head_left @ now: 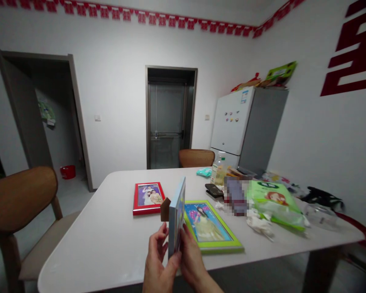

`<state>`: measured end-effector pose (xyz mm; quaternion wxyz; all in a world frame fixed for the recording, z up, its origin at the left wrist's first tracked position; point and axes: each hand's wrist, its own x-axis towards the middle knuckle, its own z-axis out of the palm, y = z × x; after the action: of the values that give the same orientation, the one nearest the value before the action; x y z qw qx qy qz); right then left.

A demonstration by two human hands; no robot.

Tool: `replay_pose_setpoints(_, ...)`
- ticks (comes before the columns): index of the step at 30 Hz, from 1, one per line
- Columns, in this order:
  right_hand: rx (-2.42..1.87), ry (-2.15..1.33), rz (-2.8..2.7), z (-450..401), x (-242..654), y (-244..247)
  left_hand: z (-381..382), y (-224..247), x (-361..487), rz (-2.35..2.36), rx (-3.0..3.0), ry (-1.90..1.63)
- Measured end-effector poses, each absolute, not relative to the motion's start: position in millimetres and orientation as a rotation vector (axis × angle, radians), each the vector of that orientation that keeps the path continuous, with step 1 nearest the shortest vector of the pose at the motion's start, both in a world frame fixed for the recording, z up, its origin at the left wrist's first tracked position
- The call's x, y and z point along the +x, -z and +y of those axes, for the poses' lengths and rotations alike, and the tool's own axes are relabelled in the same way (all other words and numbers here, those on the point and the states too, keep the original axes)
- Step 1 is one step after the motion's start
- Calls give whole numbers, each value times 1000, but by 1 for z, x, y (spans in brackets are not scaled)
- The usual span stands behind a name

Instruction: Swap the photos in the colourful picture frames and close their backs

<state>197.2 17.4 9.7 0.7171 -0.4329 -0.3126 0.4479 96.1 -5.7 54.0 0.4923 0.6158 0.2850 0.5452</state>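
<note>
A light blue picture frame [177, 215] stands upright, seen nearly edge-on, above the table's near side. My left hand [161, 258] grips its lower left part, with the thumb across the bottom edge. On the frame's right face lies my right hand [192, 256], its fingers partly hidden behind the frame. A brown stand flap [165, 209] sticks out from the back, to the left. Flat on the table beyond it is a red picture frame [148, 198]. To the right, a green picture frame [213, 226] lies flat, partly covered by the blue one.
The white table [110, 240] also bears a bottle [218, 169], a black wallet [214, 190], a green tissue pack [276, 201], crumpled tissues [260, 224] and a clear container [321, 215]. Wooden chairs stand at the left [22, 199] and far side [197, 158].
</note>
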Motion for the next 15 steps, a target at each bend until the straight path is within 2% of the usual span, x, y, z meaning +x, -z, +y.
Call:
replay_pose_setpoints(5,-1240,-766,-779,31,290,-32,17,-68,115,697,1345,-1299)
replay_pose_setpoints(9,-1766,-506,-1033,47,367,-37,31,-36,146,666,1361,-1092)
replay_pose_setpoints(15,-1971,-313,-1097,63,408,-30,43,1,184,987,1749,-903)
